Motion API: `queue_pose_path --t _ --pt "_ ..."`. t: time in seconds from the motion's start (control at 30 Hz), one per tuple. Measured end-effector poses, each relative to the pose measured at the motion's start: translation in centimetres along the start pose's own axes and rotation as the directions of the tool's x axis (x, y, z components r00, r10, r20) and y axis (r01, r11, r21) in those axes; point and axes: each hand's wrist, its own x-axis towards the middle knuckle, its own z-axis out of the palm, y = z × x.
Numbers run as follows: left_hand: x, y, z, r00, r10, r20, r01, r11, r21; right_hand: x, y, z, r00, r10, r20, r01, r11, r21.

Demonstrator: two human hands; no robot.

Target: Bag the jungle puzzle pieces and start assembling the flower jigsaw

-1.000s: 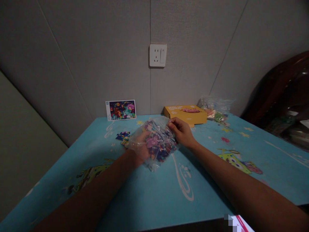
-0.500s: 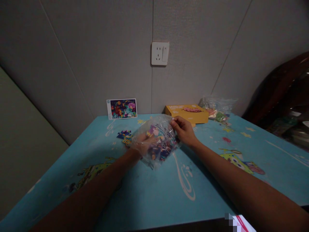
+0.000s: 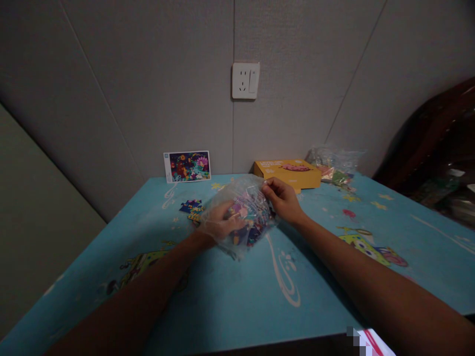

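A clear plastic bag [image 3: 249,217] full of colourful puzzle pieces rests on the blue cartoon-print table [image 3: 237,291]. My left hand [image 3: 218,222] is inside the bag, seen through the plastic, its fingers curled among the pieces. My right hand [image 3: 282,199] pinches the bag's upper right edge between thumb and fingers. A small cluster of joined puzzle pieces [image 3: 192,209] lies on the table just left of the bag.
A puzzle picture card [image 3: 187,166] leans against the wall at the back left. A yellow box [image 3: 287,173] and another plastic bag of pieces [image 3: 334,165] sit at the back right. A wall socket [image 3: 245,81] is above. A dark rounded object [image 3: 438,148] stands at the right.
My left hand has pushed further into the bag and its fingers have curled round the pieces. My right hand has kept its pinch on the bag's edge.
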Motion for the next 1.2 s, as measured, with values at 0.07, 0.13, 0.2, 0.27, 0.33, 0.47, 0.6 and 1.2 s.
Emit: queue_pose_path --t 0.07,0.13,0.2,0.27,0.33,0.47,0.6,1.2 --pt "-0.2 0.3 -0.1 0.999 0.028 0.019 -0.029 0.998 0.059 0.0 0.1 -0.1 1.0 -0.007 0.01 0.007 1.0 -0.016" --pt "-0.4 0.7 0.0 0.997 0.073 -0.006 -0.072 0.992 0.104 -0.1 0.1 -0.1 1.0 -0.012 0.014 0.012 1.0 -0.024" --pt "-0.6 0.8 0.2 0.996 0.089 -0.016 -0.087 0.988 0.131 -0.1 0.0 0.0 1.0 -0.012 0.015 0.013 1.0 -0.024" --pt "-0.7 0.7 0.5 0.995 0.098 -0.014 -0.095 0.985 0.144 -0.2 -0.2 0.1 1.0 -0.013 0.013 0.013 1.0 -0.024" --pt "-0.7 0.3 0.6 0.994 0.11 0.001 -0.11 0.986 0.126 -0.2 -0.6 0.3 1.0 -0.019 0.007 0.019 0.999 -0.032" --pt "-0.8 -0.1 0.5 0.992 0.121 0.028 -0.123 0.99 0.066 -0.3 -1.2 0.6 1.0 -0.031 0.002 0.031 0.999 -0.034" --pt "-1.1 0.6 0.7 0.999 0.052 -0.009 -0.049 0.977 0.206 -0.4 -1.4 0.9 0.999 -0.05 0.01 0.05 0.998 -0.027" --pt "-1.0 0.0 1.3 0.995 0.091 -0.036 -0.083 0.977 0.198 -0.6 -1.9 1.0 0.995 -0.094 -0.023 0.092 0.994 -0.052"
